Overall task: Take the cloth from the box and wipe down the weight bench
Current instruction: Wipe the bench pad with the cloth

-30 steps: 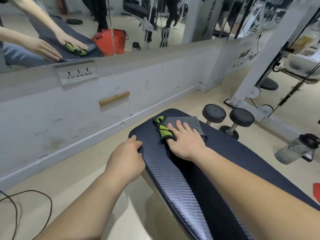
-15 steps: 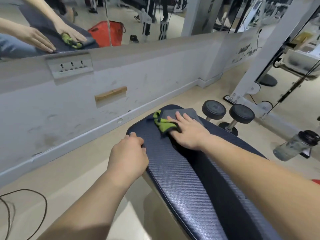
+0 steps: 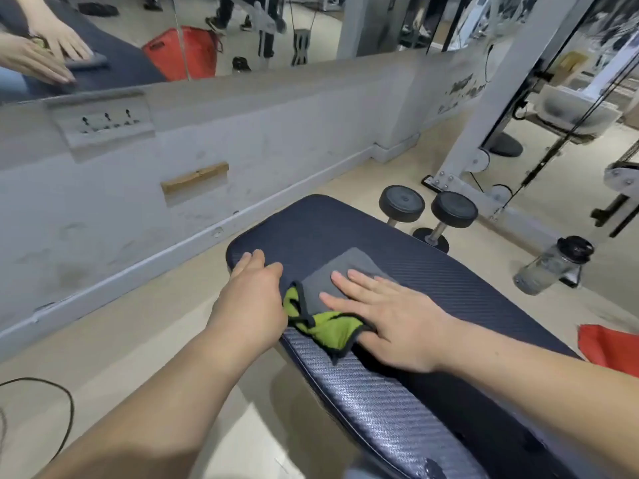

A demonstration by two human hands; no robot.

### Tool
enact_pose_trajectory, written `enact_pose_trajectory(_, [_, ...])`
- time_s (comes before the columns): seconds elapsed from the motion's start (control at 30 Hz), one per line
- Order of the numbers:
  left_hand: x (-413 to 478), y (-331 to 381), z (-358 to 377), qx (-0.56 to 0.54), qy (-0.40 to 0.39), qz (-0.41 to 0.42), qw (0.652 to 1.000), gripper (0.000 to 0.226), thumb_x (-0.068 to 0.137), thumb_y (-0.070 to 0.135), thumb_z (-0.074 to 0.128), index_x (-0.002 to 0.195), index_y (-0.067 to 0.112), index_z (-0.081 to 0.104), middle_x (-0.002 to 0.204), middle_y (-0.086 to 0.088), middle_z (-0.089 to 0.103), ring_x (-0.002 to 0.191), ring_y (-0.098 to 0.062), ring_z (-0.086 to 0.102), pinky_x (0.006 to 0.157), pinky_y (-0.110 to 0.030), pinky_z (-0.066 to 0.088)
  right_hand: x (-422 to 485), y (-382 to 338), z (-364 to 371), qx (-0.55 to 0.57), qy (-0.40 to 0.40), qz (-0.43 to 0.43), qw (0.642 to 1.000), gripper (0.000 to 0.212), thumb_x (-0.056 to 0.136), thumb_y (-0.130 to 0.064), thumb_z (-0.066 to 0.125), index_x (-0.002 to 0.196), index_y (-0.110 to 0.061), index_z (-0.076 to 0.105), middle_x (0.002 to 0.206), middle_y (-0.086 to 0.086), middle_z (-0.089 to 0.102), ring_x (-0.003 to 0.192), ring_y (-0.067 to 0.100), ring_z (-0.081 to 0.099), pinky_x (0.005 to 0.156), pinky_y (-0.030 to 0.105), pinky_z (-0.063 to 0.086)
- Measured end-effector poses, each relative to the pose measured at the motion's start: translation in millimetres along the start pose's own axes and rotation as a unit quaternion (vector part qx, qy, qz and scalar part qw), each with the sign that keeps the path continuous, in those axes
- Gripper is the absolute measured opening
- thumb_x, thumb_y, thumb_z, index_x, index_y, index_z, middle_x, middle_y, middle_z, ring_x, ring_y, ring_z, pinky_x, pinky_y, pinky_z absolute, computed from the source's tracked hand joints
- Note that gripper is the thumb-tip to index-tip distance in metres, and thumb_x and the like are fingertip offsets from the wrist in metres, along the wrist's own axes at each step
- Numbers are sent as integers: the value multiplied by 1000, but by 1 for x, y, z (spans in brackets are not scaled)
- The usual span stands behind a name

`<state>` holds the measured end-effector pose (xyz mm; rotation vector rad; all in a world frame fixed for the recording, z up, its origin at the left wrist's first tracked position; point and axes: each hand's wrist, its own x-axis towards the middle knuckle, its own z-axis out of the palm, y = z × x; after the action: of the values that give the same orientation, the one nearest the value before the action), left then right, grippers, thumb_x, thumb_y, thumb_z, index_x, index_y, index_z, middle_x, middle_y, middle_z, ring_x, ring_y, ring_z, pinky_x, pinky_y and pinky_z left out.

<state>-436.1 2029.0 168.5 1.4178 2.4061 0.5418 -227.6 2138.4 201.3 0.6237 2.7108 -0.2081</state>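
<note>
Since half a second ago my right hand has drawn the grey microfibre cloth with its lime-green underside back along the pad toward me, away from the far rounded end where it lay before; that end of the dark blue, carbon-weave padded weight bench now shows bare beyond my fingertips; my left hand has stayed on the left edge of the pad, and the cloth now lies just beside it, the green fold nearly touching my left palm.

Right hand is spread flat, fingers straight and slightly apart, palm pressing down on the near part of the cloth; it grips nothing, only pins the cloth to the pad; the grey corner pokes out past my fingertips and the green fold spills out left of my thumb side. Left hand is loosely curled over the pad's edge, fingers on top, holding nothing but the bench itself.

Beyond my right hand, on the beige floor, two black dumbbells stand on end beside the bench; further right of them a clear plastic bottle with a black lid lies tilted; a red object peeks in past my right forearm.
</note>
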Motion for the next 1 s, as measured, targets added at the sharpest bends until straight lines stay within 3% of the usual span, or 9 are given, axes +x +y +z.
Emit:
enact_pose_trajectory(0.1, [-10, 13, 3, -8, -31, 34, 999, 33, 87, 1, 49, 115, 10, 63, 158, -15, 39, 150, -34, 32, 117, -41, 37, 44, 39, -6, 53, 49, 140, 987, 63, 106, -51, 26, 167, -44, 10, 179, -3, -1, 165, 21, -1, 133, 43, 5])
enact_pose_trajectory(0.17, [-18, 19, 3, -3, -23, 53, 998, 36, 87, 1, 48, 117, 10, 65, 157, -13, 42, 146, -32, 37, 113, -40, 42, 60, 41, -4, 67, 65, 198, 976, 64, 108, -50, 27, 168, -40, 10, 180, 2, 0, 165, 26, 1, 132, 47, 5])
enact_pose_trajectory(0.27, [-26, 20, 2, -1, 0, 68, 998, 41, 85, 0, 49, 119, 12, 68, 155, -13, 47, 144, -32, 41, 111, -38, 45, 42, 4, 4, 50, 57, 162, 984, 67, 106, -46, 34, 168, -37, 11, 179, 4, 0, 165, 28, 1, 132, 48, 4])
enact_pose_trajectory(0.4, [-35, 26, -4, -36, 2, 62, 997, 27, 70, -3, 46, 74, 14, 68, 105, -9, 70, 118, -33, 61, 87, -44, 56, -49, -42, 25, 42, 41, 19, 998, 69, 100, -45, 30, 167, -40, 14, 179, 0, 1, 165, 24, -3, 131, 41, -4])
enact_pose_trajectory(0.47, [-40, 34, -3, -34, 1, 77, 996, 28, 65, 2, 42, 71, 16, 65, 89, -1, 67, 102, -31, 62, 80, -43, 56, -82, -29, 30, 30, 12, -2, 999, 78, 89, -51, 14, 166, -43, 14, 178, -5, -1, 165, 18, -5, 131, 38, -6])
enact_pose_trajectory(0.57, [-52, 54, 7, -5, -4, 110, 994, 45, 63, 7, 34, 87, 16, 71, 102, -2, 67, 108, -29, 60, 88, -45, 54, -81, 27, 31, 29, 21, 78, 996, 78, 89, -55, 10, 166, -45, 12, 178, -9, -2, 164, 14, -4, 133, 37, -1])
enact_pose_trajectory(0.73, [-69, 85, 25, -3, -23, 132, 991, 40, 77, 3, 43, 100, 19, 71, 125, -1, 63, 122, -24, 53, 96, -45, 53, -50, 67, 32, 77, 55, 281, 955, 65, 107, -49, 25, 169, -37, 8, 179, 4, 0, 165, 27, 2, 132, 46, 7])
enact_pose_trajectory(0.87, [-74, 90, 29, 2, -13, 150, 989, 38, 80, 6, 45, 100, 21, 73, 124, 6, 63, 111, -26, 54, 91, -45, 55, -91, 10, 45, 44, 41, 186, 981, 69, 103, -46, 32, 168, -37, 10, 179, 5, -1, 165, 27, 0, 131, 44, 4])
enact_pose_trajectory(1.0, [-80, 87, 27, 8, -31, 152, 988, 34, 80, 4, 45, 87, 25, 71, 109, 9, 64, 100, -22, 51, 88, -42, 53, -162, -15, 57, 77, 3, 103, 992, 67, 102, -48, 30, 164, -52, 8, 176, -13, -11, 163, 12, -12, 131, 33, -8])
